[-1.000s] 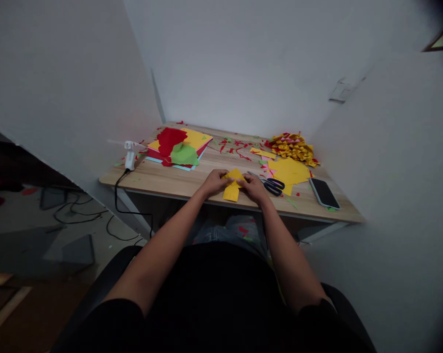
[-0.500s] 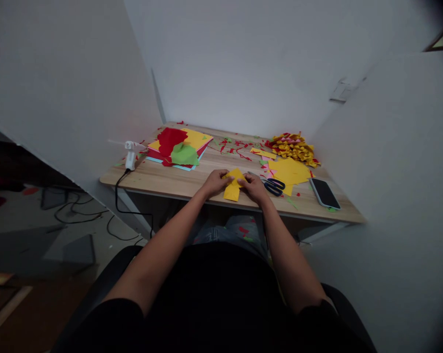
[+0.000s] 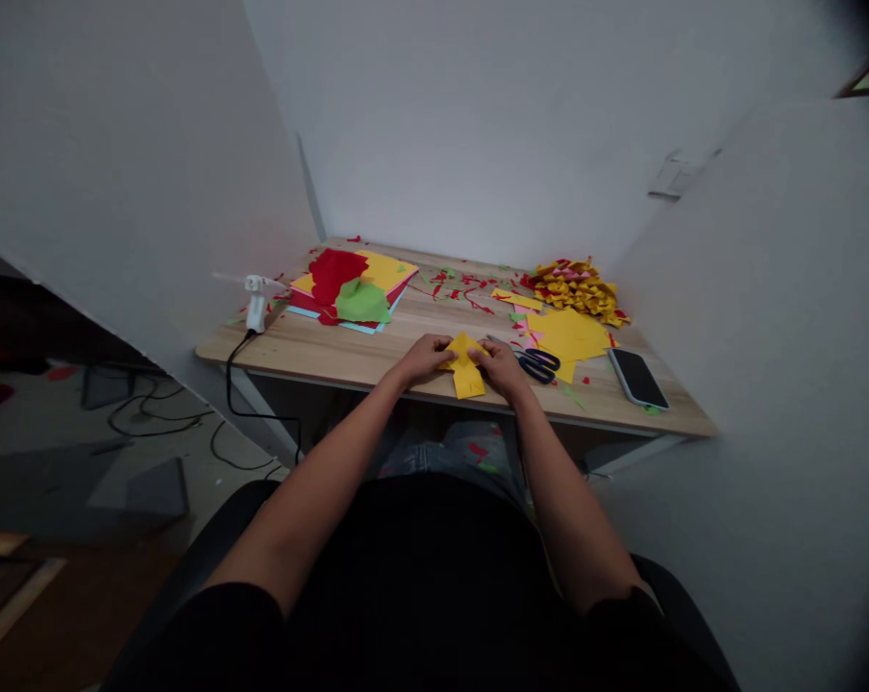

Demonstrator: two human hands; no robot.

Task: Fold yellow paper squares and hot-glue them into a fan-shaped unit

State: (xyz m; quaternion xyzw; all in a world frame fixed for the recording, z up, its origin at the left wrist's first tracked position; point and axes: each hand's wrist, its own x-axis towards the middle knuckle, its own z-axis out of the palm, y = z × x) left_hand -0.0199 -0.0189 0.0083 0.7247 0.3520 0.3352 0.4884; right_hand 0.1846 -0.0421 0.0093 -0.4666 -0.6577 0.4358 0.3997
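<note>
Between my hands, near the front edge of the wooden table (image 3: 319,358), is a folded piece of yellow paper (image 3: 465,358) with a pointed top. My left hand (image 3: 427,358) grips its left side, thumb on top. My right hand (image 3: 499,366) pinches its right side, the thumb lying on the paper. A second yellow piece (image 3: 469,385) lies just below the folded one; whether the two are joined I cannot tell. Scissors with dark handles (image 3: 539,365) lie right beside my right hand, their blades partly hidden.
A white glue gun (image 3: 256,306) with a black cord stands at the left edge. Behind it lies stacked coloured paper (image 3: 391,272). To the right are yellow sheets (image 3: 568,333), a heap of folded yellow pieces (image 3: 579,291) and a phone (image 3: 637,378). Red scraps (image 3: 463,288) litter the back.
The folded paper's point now stands more upright and centred between my thumbs. The lower yellow piece has shifted a little right. Both hands keep their hold.
</note>
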